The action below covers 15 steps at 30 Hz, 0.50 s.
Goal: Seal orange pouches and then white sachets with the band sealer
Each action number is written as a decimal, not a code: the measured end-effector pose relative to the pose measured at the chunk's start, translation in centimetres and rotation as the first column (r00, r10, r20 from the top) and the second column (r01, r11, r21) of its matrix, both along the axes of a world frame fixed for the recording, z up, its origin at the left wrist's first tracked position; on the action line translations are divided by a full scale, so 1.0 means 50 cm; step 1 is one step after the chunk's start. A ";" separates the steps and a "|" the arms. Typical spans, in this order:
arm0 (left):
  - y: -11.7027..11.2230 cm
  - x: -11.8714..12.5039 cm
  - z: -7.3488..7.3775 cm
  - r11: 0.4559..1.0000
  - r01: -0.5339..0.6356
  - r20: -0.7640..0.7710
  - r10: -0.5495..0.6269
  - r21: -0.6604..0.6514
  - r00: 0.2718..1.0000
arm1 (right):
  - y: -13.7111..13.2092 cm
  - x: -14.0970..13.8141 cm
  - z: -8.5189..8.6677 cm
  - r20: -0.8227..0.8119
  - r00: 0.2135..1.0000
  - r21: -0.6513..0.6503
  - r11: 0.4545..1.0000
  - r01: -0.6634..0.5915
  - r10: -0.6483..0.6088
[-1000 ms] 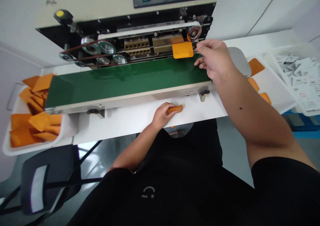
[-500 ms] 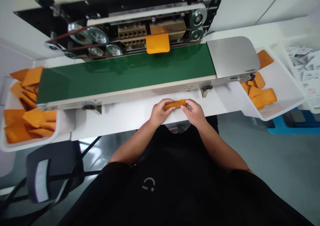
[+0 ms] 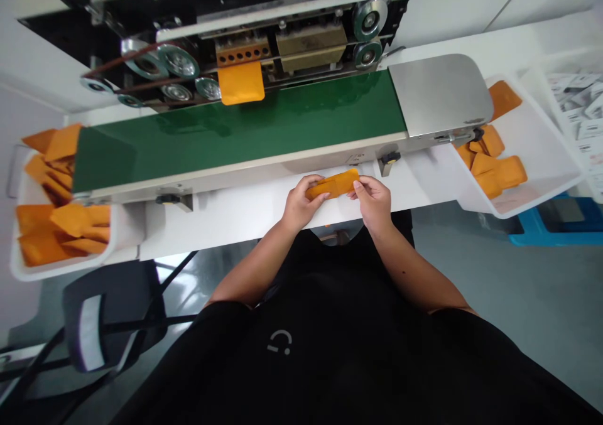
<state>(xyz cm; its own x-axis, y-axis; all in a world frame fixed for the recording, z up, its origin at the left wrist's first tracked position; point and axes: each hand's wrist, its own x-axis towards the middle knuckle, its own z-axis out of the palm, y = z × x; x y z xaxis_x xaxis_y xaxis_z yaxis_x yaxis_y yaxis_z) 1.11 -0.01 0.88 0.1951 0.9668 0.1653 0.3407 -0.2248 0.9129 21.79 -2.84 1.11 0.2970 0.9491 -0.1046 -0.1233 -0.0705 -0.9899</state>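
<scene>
Over the white table's front edge, an orange pouch (image 3: 336, 184) is held between my two hands. My left hand (image 3: 301, 204) grips its left end, thumb in front and fingers behind. My right hand (image 3: 374, 200) pinches its right end between thumb and fingers. Beyond them runs the green conveyor belt (image 3: 188, 136) of a band sealing machine (image 3: 308, 42). Another orange pouch (image 3: 242, 83) hangs from the machine's bands over the belt, its upper edge hidden inside.
At the left, a white bin (image 3: 113, 240) is heaped with orange pouches (image 3: 70, 221). A second white bin (image 3: 551, 180) at the right holds several more. Past it lie printed white packets (image 3: 584, 108). A black chair (image 3: 115, 312) and a blue stool (image 3: 556, 227) stand below the table.
The pouch in the machine has travelled left along the bands. The pouch in my hands has risen slightly, its right end tilted up and more of its face showing.
</scene>
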 end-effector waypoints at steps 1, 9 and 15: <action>0.000 0.001 0.001 1.000 0.003 0.000 -0.003 0.001 1.000 | -0.003 -0.002 0.005 -0.008 0.999 0.019 0.999 0.036 -0.036; 0.000 0.005 0.011 0.999 0.005 -0.059 -0.002 0.051 0.998 | -0.002 0.049 0.156 -0.154 0.975 0.189 0.963 0.190 -0.162; 0.005 0.006 0.013 0.987 0.066 -0.105 -0.051 0.149 0.993 | 0.145 0.180 0.300 -0.105 0.993 0.133 0.991 -0.034 0.048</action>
